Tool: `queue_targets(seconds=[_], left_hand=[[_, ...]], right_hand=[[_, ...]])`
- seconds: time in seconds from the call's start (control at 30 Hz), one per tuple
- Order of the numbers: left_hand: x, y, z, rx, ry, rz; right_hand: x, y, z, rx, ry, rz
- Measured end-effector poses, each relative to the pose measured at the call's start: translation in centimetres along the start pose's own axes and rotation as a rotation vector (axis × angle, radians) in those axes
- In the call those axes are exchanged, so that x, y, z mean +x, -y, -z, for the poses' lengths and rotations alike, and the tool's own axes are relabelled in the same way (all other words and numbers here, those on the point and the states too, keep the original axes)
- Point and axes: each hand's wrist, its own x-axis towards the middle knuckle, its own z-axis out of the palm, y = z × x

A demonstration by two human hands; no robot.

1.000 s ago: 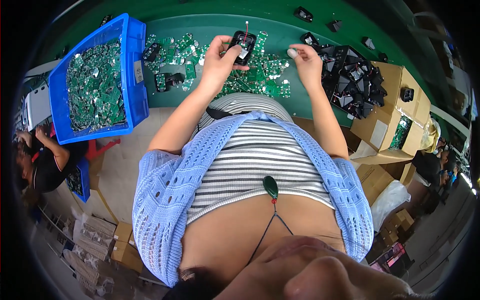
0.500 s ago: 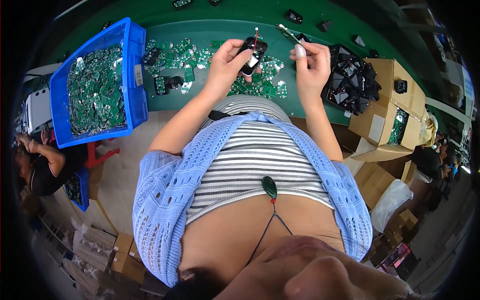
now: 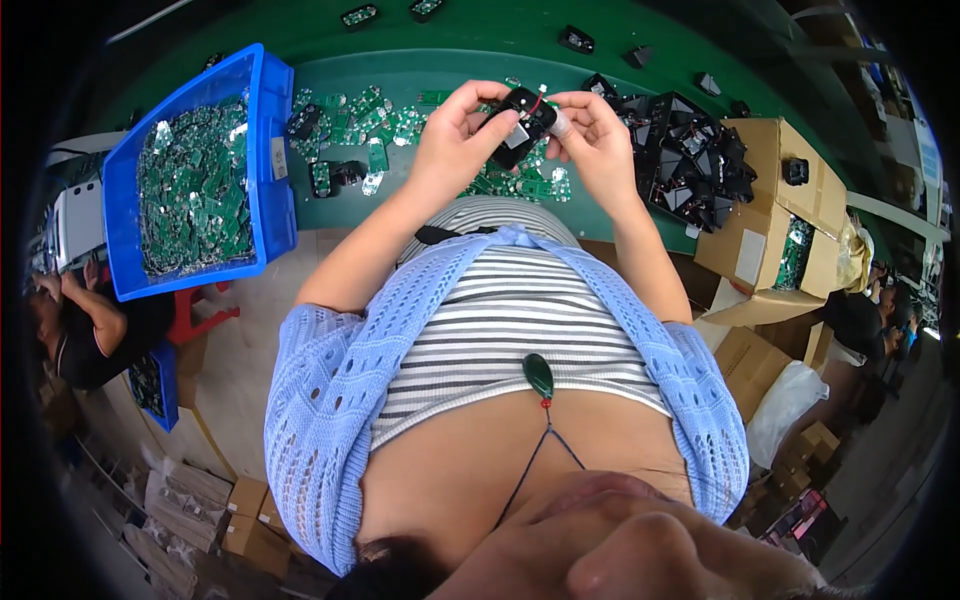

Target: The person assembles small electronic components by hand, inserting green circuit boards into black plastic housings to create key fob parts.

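Note:
Over the green table, my left hand (image 3: 455, 140) grips a black plastic housing (image 3: 508, 158), its thumb across the front. A pale, flat rectangular piece sits inside the housing, and a red wire with a small white connector (image 3: 542, 88) stands up from it. My right hand (image 3: 597, 140) is closed at the housing's right edge, with thumb and fingers pinching there; the thumb tip has a pale covering. Whether a further small part lies between those fingers is hidden. Loose green circuit boards (image 3: 535, 184) lie on the table beneath and behind both hands.
A blue bin (image 3: 277, 215) full of green circuit boards stands at left. To the right, black housings with wires (image 3: 700, 160) are heaped in a dark tray beside an open cardboard box (image 3: 740, 215). Several black housings (image 3: 577, 40) lie along the far ledge. Other people sit at both sides.
My right hand has moved left to the housing; the thin strip-like piece it held up is no longer visible in it. The housing has tilted and shifted slightly right.

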Motion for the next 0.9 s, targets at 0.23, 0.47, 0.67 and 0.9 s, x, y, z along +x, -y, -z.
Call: queue_targets(seconds=[0.23,0.47,0.67,0.9], left_hand=[[0.8,1.7,0.4,0.411,-0.302,-0.311],[0.9,0.9,-0.3,0.593,-0.327,-0.473],[1.0,0.9,0.0,0.603,-0.342,-0.518],[1.0,0.9,-0.1,0.634,-0.348,-0.539]], right_hand=[[-0.5,2.0,0.4,0.488,-0.070,0.006],[-1.0,3.1,-0.9,0.454,0.017,-0.053],[-0.9,2.9,-0.7,0.455,0.004,-0.072],[-1.1,2.8,-0.3,0.503,0.004,-0.135]])
